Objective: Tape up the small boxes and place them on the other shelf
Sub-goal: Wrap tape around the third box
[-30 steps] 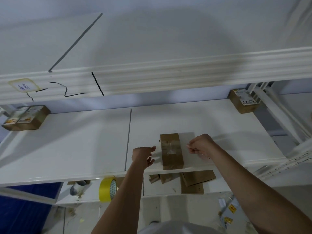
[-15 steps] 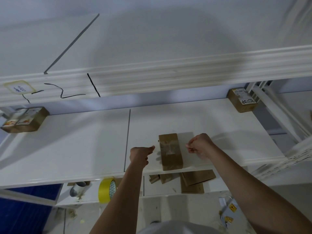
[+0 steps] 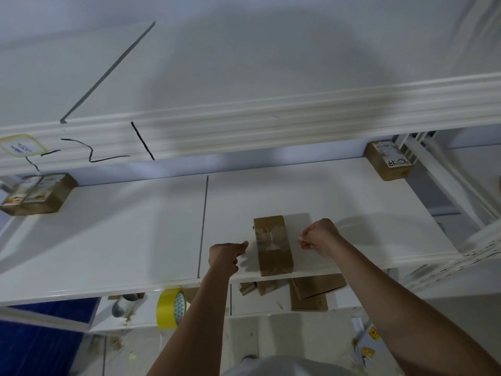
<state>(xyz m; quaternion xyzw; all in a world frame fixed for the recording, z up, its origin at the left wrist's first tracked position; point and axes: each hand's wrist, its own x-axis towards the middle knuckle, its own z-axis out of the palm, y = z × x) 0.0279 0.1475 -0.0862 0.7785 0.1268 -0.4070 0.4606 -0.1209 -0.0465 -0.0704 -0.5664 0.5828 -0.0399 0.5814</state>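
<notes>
1. The white middle shelf (image 3: 135,234) is the landmark; its front edge runs below the hands, and its left end is cut off by the frame edge.
2. The upper shelf (image 3: 244,126) lies above the middle shelf, its ribbed front lip blurred; black marker strokes and a small label at its left are too smeared to read.
3. The lower shelf (image 3: 271,308) shows only as a strip under the middle shelf's front edge, so the flattened cardboard pieces (image 3: 311,294) on it are partly hidden.
4. The small brown box (image 3: 273,245) sits lengthwise near the middle shelf's front edge, its near end close to that lip; a clear tape strip (image 3: 271,240) crosses its top, hard to make out against the cardboard.
5. Wide bare shelf lies left of the box and behind it.
6. Two labelled boxes (image 3: 38,194) stand at the middle shelf's back left corner, partly cut off; another labelled box (image 3: 387,164) stands at its back right corner.
7. The yellow tape roll (image 3: 171,308) stands on edge on the lower shelf, its top hidden by the middle shelf's front edge.
8. The left hand (image 3: 226,255) is just left of the box, fingers curled with thumb and forefinger pinched; the tape end between them cannot be made out.
9. The right hand (image 3: 321,236) is just right of the box, fingers curled into a pinch on something thin and clear, apparently the tape's other end.
</notes>
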